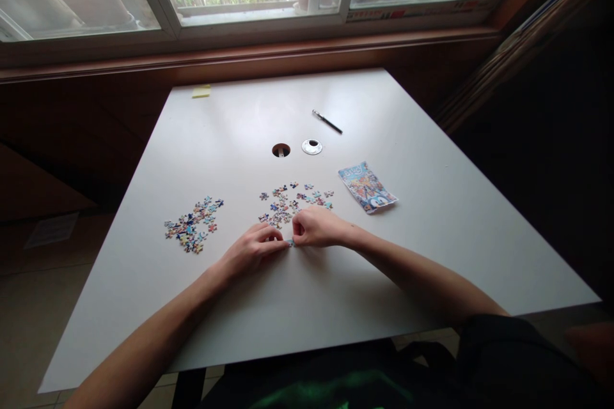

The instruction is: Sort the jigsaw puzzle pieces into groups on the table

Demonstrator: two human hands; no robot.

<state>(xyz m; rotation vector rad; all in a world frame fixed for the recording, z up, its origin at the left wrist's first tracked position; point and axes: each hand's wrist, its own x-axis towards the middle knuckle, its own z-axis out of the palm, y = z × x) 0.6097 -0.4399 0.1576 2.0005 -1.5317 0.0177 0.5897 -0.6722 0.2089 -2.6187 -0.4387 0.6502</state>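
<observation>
Close to the middle of the white table, my left hand point(253, 245) and my right hand point(316, 227) meet at a small jigsaw piece point(290, 243). My left thumb and forefinger are drawn together at its left side. The right hand is closed, with its fingertips pinching the piece's right side. Fingers partly hide the piece, and whether it is one piece or two joined ones I cannot tell. Just beyond my hands lies a loose spread of jigsaw pieces point(281, 206). A denser heap of jigsaw pieces point(192, 228) lies to the left of my left hand.
Right of the pieces lies a colourful picture packet point(368, 188). Farther back are a black pen point(328, 122), a round cable hole point(281, 151) and its silvery cover ring point(312, 147). Yellow sticky notes point(201, 91) lie at the far left corner, below the window.
</observation>
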